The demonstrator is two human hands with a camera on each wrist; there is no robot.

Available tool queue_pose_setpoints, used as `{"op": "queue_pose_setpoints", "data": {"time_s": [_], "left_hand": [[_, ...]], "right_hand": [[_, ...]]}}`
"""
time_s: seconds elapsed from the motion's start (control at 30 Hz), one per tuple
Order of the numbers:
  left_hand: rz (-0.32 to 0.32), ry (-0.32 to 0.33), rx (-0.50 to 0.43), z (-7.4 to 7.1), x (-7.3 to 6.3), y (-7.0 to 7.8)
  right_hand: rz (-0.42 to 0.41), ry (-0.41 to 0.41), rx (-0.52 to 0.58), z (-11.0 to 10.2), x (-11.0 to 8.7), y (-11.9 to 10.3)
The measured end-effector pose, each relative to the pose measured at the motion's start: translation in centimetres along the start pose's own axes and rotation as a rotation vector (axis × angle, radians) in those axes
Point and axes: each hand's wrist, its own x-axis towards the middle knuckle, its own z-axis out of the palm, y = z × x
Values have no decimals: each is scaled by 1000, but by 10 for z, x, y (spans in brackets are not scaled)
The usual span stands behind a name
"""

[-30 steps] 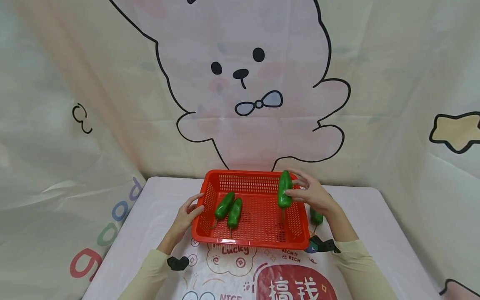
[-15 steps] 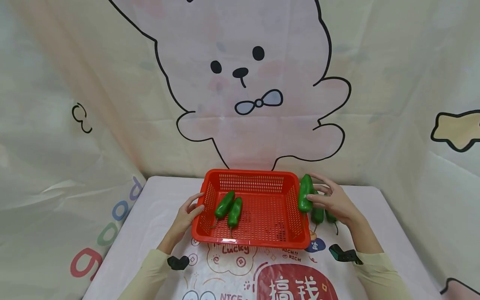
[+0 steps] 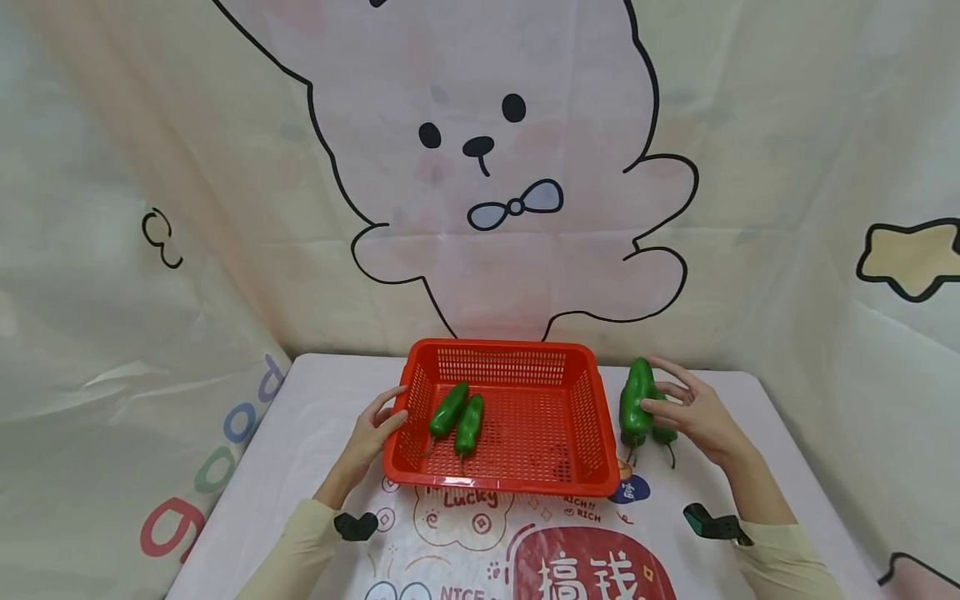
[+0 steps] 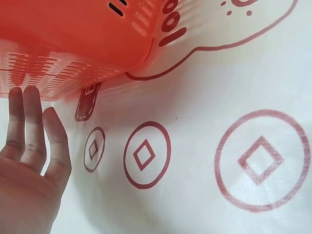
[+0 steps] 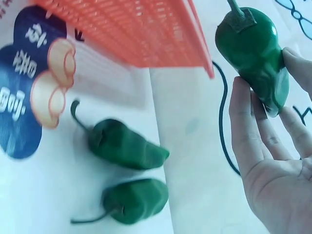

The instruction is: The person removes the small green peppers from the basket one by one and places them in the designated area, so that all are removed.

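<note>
A green pepper (image 3: 637, 396) is pinched between the thumb and fingers of my right hand (image 3: 701, 417), to the right of the red basket (image 3: 501, 486). In the right wrist view this pepper (image 5: 256, 53) is raised, stem end toward the camera. Two more peppers, one upper (image 5: 127, 146) and one lower (image 5: 139, 201), lie side by side on the table; in the head view the held one partly covers them. Inside the basket, a pepper (image 3: 449, 410) and another pepper (image 3: 468, 425) lie at the left. My left hand (image 3: 371, 429) touches the basket's left rim with extended fingers (image 4: 33, 122).
The white table (image 3: 337, 375) carries a printed cover with a red patch (image 3: 592, 567) at the front. Behind it hangs a cloth backdrop (image 3: 495, 283) with a cartoon animal. Side cloths stand at left and right.
My right hand has carried the pepper rightward from above the basket, past its right rim, to over the peppers on the table. My left hand stays at the basket's left rim.
</note>
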Motion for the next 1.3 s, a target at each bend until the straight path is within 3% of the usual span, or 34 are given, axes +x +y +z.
{"op": "queue_pose_setpoints", "data": {"time_s": [0.93,1.3], "left_hand": [[4,-10,10,0,0,1],[10,-10,23,0,-2,1]], "right_hand": [[69,110,-67,-61,-19,45],[64,109,38,-75,-20,57]]}}
